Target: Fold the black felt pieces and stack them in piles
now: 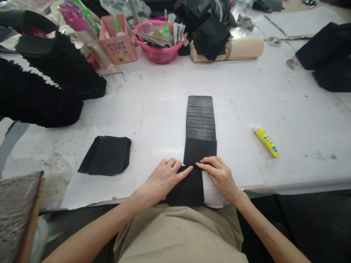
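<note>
In the head view, the person's left hand (170, 176) is palm-down with fingers partly bent and one digit stretched toward the right hand (219, 174). The right hand is loosely curled, its leading fingertips just beside the left's. Both meet over the far end of a black rectangular piece (189, 191), which lies beneath and between the hands and reaches back to the near table edge; whether either hand pinches it or only presses it cannot be told.

Just beyond the fingertips, a row of overlapping black pieces (201, 118) runs straight away from the hands, the nearest showing a wide smooth face and those behind it only narrow, greyish strips. To the left of the left hand, well apart from it, a low stack of black pieces (109, 155) lies on the white-covered table (161, 120). To the right of the right hand and slightly farther out lies a yellow tube (266, 141). Far beyond the hands are a pink basin (159, 54) filled with odds and ends, a pink box (119, 40) and a pale roll (245, 48). Far left of the left hand, long rows of stacked black pieces (65, 67) lean.
</note>
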Motion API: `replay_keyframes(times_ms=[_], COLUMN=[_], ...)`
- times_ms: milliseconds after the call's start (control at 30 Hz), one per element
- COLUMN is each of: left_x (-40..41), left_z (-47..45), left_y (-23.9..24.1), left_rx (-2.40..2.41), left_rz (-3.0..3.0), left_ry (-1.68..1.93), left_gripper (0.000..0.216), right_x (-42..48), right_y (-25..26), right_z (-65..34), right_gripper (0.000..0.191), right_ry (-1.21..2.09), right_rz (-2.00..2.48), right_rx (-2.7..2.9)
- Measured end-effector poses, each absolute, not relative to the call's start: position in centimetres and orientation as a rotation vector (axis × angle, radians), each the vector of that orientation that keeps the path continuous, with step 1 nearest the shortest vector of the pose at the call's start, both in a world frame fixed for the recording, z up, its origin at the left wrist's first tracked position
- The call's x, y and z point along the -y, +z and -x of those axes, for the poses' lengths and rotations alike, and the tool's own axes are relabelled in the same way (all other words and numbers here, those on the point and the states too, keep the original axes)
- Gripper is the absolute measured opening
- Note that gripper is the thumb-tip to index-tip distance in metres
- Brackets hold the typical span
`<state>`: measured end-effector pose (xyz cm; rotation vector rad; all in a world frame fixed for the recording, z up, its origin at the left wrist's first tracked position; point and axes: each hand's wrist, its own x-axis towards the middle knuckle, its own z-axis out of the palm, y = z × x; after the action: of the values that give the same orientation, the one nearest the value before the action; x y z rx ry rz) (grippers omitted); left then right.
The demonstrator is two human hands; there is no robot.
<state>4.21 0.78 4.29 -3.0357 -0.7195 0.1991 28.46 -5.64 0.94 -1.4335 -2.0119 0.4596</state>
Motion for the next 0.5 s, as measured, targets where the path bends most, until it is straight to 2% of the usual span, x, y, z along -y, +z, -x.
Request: replay_keyframes(times_ms=[167,333,500], left_x=[-0.7,-0.4,0.2], left_z=[-3.6,-1.7,-0.8], left_y=[3.6,2.2,1.6], left_rx=[0.683,0.722,0.717], left_rz=[3.015,3.006,2.967], left_ry=[0.071,-0.303,-0.509], left_gripper=[0.052,0.026,0.024], right_x=[5.8,6.2,6.3], right_y=[0.7,0.4,0.1], right_z=[-28.1,-28.3,-28.4], right_gripper=[0.034,0.036,0.037], right_ry=[0.28,0.262,0.257], right_rz=[1.451,1.467,1.463], right_rx=[2.239,2.282,2.285])
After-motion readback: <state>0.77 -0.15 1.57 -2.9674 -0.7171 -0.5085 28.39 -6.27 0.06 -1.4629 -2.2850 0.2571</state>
